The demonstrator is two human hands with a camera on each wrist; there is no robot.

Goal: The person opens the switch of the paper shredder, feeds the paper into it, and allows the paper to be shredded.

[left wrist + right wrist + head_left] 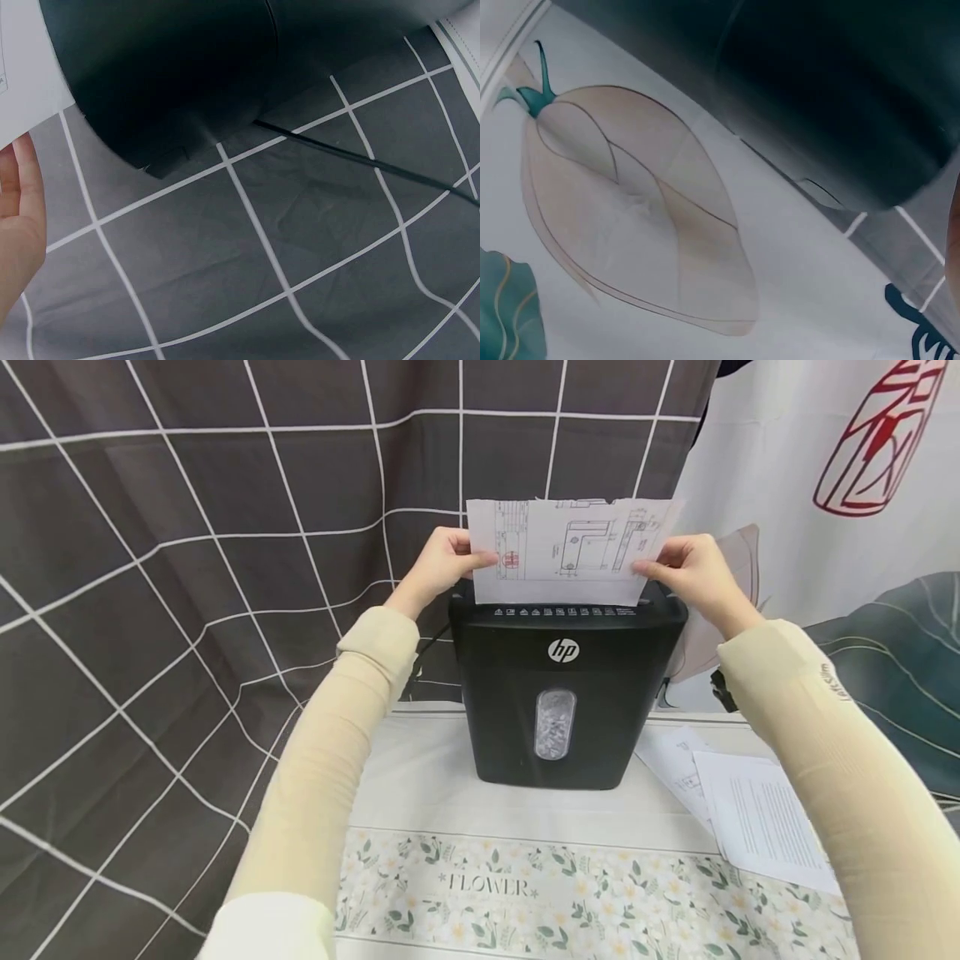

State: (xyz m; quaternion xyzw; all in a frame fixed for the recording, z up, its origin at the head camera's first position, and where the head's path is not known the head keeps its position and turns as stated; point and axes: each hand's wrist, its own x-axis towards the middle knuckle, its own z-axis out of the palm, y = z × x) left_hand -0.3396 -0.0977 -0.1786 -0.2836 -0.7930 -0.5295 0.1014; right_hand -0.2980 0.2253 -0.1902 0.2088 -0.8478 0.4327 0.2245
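Observation:
A printed sheet of paper [555, 589] with line drawings and a red stamp stands upright at the top of a black HP paper shredder [510, 693]. Its lower edge meets the shredder's top, where the slot itself is hidden. My left hand [446, 564] pinches the sheet's left side, thumb in front. On the right side, my right hand [693, 572] pinches the sheet the same way. In the left wrist view, part of the left hand [19, 217] shows beside the paper [30, 67]. Pale shreds are visible through the shredder's oval window [555, 724].
Loose printed sheets [765, 810] lie on the table to the shredder's right. A floral tablecloth [420, 893] covers the front. Behind hangs a dark gridded curtain [300, 468], and a black cord [360, 157] runs from the shredder's back.

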